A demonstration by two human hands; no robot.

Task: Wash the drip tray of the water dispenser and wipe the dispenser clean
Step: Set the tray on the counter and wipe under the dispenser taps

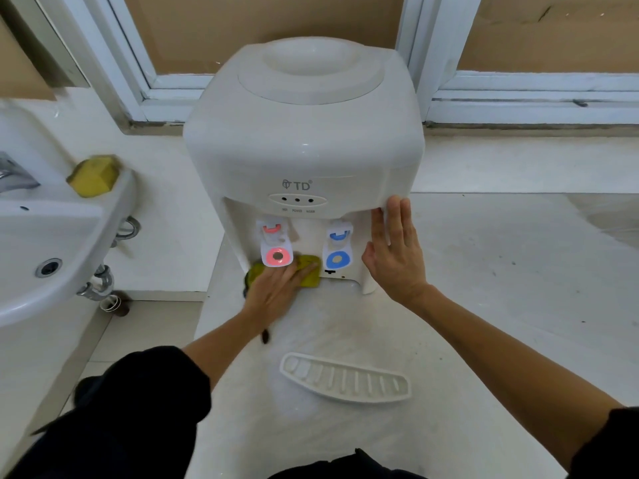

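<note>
Two hands: left hand (276, 288) lies flat, fingers pressing the green cloth (307, 269) into the dispenser (304, 140) recess under the taps; right hand (394, 250) is spread flat on its right side.
Drip tray: drip tray (345, 378) is out, lying on the counter (501, 271) near the front edge.
Risk: the hand could bump the red tap (276, 257); hot water might come out.
Risk two: an elbow could knock the tray off.
Room: lots of counter to the right; the sink (52, 236) is close on the left.

Your reach under the taps (276, 250) is tight, cloth (307, 271) and dispenser (304, 140) wall close behind; open counter (501, 271) lies right; grille (345, 378) lies near you.
</note>
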